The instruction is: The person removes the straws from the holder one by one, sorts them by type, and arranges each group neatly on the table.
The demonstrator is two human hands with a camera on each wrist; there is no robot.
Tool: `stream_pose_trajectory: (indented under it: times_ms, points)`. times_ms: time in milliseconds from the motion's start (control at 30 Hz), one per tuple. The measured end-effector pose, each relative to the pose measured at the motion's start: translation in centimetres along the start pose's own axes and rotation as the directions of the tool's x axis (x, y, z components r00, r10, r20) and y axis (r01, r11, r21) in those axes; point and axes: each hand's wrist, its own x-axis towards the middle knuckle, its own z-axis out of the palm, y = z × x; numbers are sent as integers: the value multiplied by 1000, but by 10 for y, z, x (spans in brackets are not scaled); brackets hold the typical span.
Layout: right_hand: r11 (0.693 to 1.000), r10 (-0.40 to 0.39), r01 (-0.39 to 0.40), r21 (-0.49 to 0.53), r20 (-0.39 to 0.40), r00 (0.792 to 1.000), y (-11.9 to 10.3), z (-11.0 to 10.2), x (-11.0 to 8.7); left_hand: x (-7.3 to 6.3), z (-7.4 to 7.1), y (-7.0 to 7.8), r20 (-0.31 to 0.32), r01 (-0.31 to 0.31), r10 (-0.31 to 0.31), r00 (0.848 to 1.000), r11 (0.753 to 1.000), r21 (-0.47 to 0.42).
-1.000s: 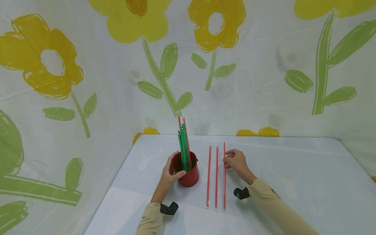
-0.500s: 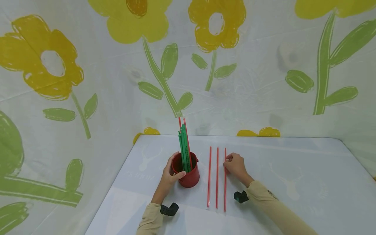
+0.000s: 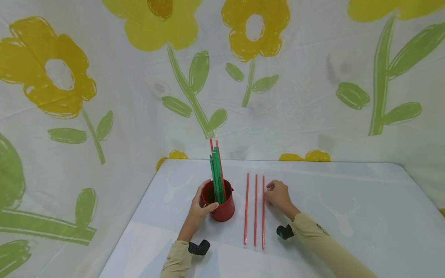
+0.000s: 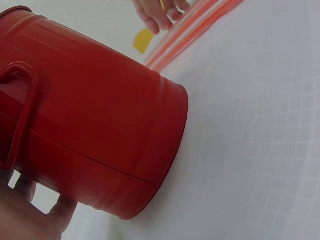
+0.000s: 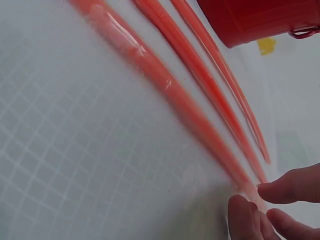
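Note:
My left hand [image 3: 201, 206] holds a small red bucket [image 3: 224, 212] upright on the table, its thumb over the near rim and its fingers around the far left side. Several slim green printed packets [image 3: 216, 173] and a couple of red straws [image 3: 220, 158] stick up out of the bucket. To its right, three red straws lie side by side: a left one [image 3: 246, 208], a middle one [image 3: 255, 210] and a right one [image 3: 263, 212]. Beside the right straw is my right hand [image 3: 279, 195], its thumb and fingers slightly parted; whether they touch it I cannot tell.
A white table [image 3: 365, 200] with faint printed patterns carries everything. Behind and to the left hangs a white cloth [image 3: 306, 88] with yellow flowers. A black wrist device [image 3: 199, 247] sits at my left wrist and another black device [image 3: 285, 232] at my right.
The right straw has slid down toward me, then a little left, closer to the other two. My right hand has come slightly nearer, its fingers now apart from the straw or barely touching. The left hand stays put.

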Motion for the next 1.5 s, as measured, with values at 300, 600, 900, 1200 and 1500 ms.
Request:
stream_pose_trajectory:
  times_ms: [300, 600, 900, 1200, 1500]
  points:
    - [1000, 18, -18, -4, 47, 999, -6, -11, 3, 0, -1, 1, -6, 5, -5, 1000, 1000, 0]
    - [991, -114, 109, 80, 63, 991, -16, -26, 2, 1, 1, 0, -6, 26, -27, 1000, 999, -25]
    - [973, -205, 198, 122, 50, 977, -35, -43, 1, -8, 7, 27, 21, 32, -31, 999, 999, -19]
    - [965, -225, 219, 143, 31, 974, -60, -49, -2, -7, 5, 35, 29, 18, -17, 999, 1000, -18]
    - [952, -268, 256, 168, 48, 962, -82, -42, -1, -8, 6, 32, 22, 34, -33, 999, 999, -28]
